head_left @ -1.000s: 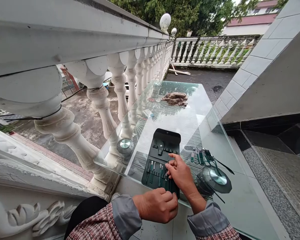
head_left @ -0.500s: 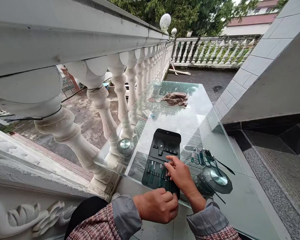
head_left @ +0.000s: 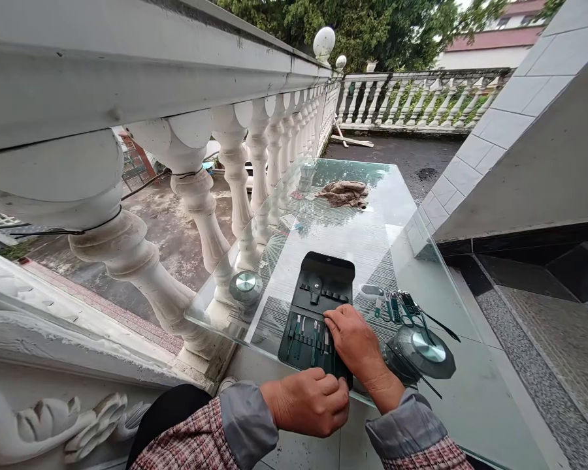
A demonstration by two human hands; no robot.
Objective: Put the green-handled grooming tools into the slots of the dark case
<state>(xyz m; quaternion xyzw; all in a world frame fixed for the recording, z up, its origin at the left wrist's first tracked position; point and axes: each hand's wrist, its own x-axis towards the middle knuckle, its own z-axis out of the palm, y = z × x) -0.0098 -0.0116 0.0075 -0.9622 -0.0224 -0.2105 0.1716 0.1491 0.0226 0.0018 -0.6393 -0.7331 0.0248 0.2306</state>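
An open black tool case (head_left: 323, 287) lies on the glass table (head_left: 353, 228), with several small green-handled tools held in its lower half. My right hand (head_left: 355, 343) rests on the case's lower right part, fingers curled and pressed down on a tool in its slot. My left hand (head_left: 308, 401) is closed in a pinch on the case's near edge. Several loose tools (head_left: 396, 305) lie on the glass just right of the case.
A white stone balustrade (head_left: 200, 196) runs along the table's left side. A crumpled brown cloth (head_left: 343, 193) lies at the far end of the glass. Round metal table fittings (head_left: 245, 282) sit at the near corners. A tiled wall (head_left: 509, 130) rises on the right.
My right hand has slid down and toward me over the case, its fingers curling lower onto the tool. My left hand has not moved.
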